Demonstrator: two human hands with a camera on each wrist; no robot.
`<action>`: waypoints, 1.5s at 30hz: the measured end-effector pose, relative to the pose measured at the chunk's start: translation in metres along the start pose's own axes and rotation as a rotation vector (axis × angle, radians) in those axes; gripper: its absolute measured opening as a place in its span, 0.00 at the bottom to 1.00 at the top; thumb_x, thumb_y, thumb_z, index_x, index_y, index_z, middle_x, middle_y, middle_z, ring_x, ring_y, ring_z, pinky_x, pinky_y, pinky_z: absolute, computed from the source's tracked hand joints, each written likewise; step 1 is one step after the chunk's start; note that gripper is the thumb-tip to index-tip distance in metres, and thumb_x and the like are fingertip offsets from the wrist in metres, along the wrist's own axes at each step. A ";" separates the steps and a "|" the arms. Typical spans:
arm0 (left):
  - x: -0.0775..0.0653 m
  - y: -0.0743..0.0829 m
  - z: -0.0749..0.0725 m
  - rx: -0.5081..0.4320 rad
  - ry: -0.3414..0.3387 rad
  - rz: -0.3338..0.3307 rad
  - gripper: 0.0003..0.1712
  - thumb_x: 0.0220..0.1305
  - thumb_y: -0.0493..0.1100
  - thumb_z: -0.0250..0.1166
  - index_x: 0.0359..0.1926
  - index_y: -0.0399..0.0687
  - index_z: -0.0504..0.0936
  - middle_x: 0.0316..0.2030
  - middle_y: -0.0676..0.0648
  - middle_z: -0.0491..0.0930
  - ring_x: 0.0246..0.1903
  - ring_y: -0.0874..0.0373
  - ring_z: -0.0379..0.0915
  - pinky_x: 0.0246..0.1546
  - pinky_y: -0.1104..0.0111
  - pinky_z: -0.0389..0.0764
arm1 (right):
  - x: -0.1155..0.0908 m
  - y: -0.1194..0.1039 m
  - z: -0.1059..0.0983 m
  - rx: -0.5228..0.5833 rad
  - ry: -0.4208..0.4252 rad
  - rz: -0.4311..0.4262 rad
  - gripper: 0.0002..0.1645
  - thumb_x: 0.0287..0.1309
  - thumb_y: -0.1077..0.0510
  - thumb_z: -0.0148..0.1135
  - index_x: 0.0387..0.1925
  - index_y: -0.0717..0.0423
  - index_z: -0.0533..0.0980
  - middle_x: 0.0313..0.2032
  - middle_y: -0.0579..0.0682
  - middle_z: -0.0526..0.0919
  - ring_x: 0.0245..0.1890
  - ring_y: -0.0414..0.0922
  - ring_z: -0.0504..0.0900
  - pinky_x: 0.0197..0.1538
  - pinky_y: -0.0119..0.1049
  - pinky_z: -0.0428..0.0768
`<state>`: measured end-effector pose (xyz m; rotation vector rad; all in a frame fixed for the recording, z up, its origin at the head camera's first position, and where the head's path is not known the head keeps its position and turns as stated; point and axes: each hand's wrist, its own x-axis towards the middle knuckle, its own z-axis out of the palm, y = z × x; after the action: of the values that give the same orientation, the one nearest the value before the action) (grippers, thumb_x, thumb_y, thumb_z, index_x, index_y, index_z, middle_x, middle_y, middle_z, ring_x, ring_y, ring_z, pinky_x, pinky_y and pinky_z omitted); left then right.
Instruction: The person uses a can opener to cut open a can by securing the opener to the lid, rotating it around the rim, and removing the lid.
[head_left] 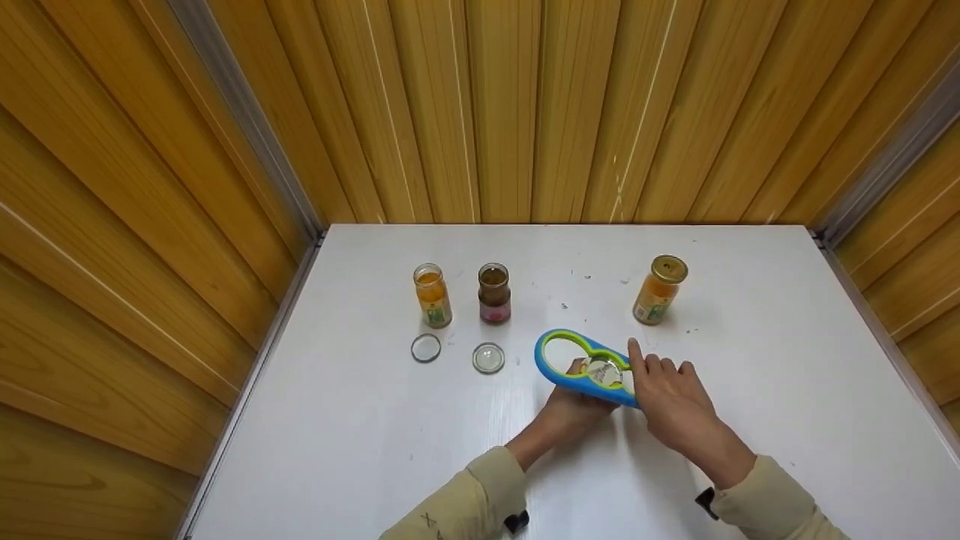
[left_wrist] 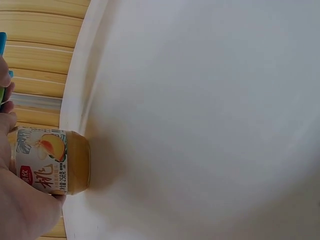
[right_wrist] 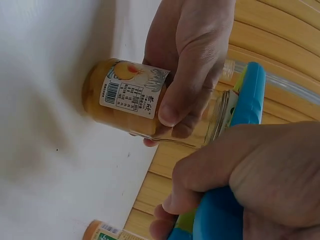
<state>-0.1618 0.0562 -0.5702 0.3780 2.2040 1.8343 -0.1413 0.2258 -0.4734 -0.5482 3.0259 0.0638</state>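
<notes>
My left hand (head_left: 574, 412) grips a glass jar (right_wrist: 125, 92) of orange fruit around its side; the label (left_wrist: 42, 157) shows a peach. Over the jar's top sits a blue and green multi-ring jar opener (head_left: 592, 388), whose middle opening surrounds the pale lid (head_left: 602, 373). The opener's near end is gripped by my right hand (head_left: 671, 397), thumb on one face and fingers curled under it in the right wrist view. In that view the jar is upright relative to the table, its base at or just above the surface; contact cannot be told.
An uncapped orange jar (head_left: 435, 300) and an uncapped dark jar (head_left: 494, 300) stand at the back left. Two loose lids, one (head_left: 426, 348) and another (head_left: 488, 358), lie before them. A capped orange jar (head_left: 657, 296) stands back right. Wood-patterned walls (head_left: 502, 112) border the white table (head_left: 337, 420).
</notes>
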 end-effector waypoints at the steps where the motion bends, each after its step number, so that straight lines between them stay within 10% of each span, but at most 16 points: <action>1: 0.000 0.000 0.001 -0.001 -0.003 -0.006 0.38 0.68 0.53 0.71 0.74 0.65 0.63 0.65 0.64 0.70 0.65 0.68 0.65 0.65 0.68 0.71 | -0.001 -0.001 -0.001 0.001 -0.006 0.004 0.60 0.48 0.66 0.81 0.76 0.71 0.55 0.51 0.68 0.76 0.47 0.60 0.77 0.52 0.61 0.74; 10: 0.001 0.003 0.004 -0.028 -0.050 -0.037 0.37 0.73 0.47 0.67 0.76 0.53 0.61 0.69 0.56 0.67 0.69 0.63 0.62 0.66 0.71 0.69 | -0.003 -0.003 -0.003 -0.012 0.049 -0.018 0.61 0.44 0.69 0.81 0.73 0.77 0.54 0.63 0.76 0.69 0.56 0.68 0.75 0.48 0.69 0.75; 17: -0.004 0.002 0.005 -0.069 0.036 -0.006 0.43 0.70 0.46 0.70 0.78 0.53 0.58 0.71 0.55 0.66 0.70 0.60 0.62 0.64 0.70 0.72 | 0.002 0.000 -0.003 -0.023 0.012 -0.004 0.61 0.47 0.68 0.81 0.75 0.74 0.52 0.69 0.76 0.64 0.62 0.72 0.71 0.57 0.72 0.72; 24: -0.005 -0.003 0.006 -0.202 -0.002 -0.049 0.40 0.72 0.41 0.67 0.78 0.43 0.58 0.70 0.47 0.68 0.70 0.54 0.64 0.66 0.63 0.72 | 0.001 -0.003 -0.002 -0.060 0.027 -0.010 0.54 0.50 0.67 0.80 0.72 0.73 0.58 0.48 0.70 0.75 0.44 0.63 0.79 0.54 0.62 0.77; 39: 0.000 -0.005 -0.002 0.026 0.040 0.063 0.40 0.63 0.45 0.75 0.71 0.49 0.66 0.62 0.54 0.74 0.64 0.63 0.68 0.70 0.66 0.65 | -0.011 -0.021 0.020 -0.017 0.320 0.026 0.34 0.43 0.65 0.79 0.47 0.70 0.68 0.23 0.62 0.75 0.19 0.53 0.80 0.23 0.45 0.80; 45: -0.004 -0.003 -0.011 0.021 -0.053 -0.016 0.44 0.58 0.41 0.77 0.72 0.48 0.65 0.63 0.53 0.75 0.64 0.60 0.68 0.71 0.64 0.64 | -0.019 -0.022 0.023 0.072 0.343 0.031 0.31 0.42 0.67 0.80 0.45 0.70 0.70 0.26 0.63 0.78 0.22 0.54 0.84 0.23 0.44 0.83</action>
<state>-0.1616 0.0445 -0.5714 0.4068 2.1864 1.7736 -0.1145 0.2127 -0.4956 -0.5569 3.3517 -0.1526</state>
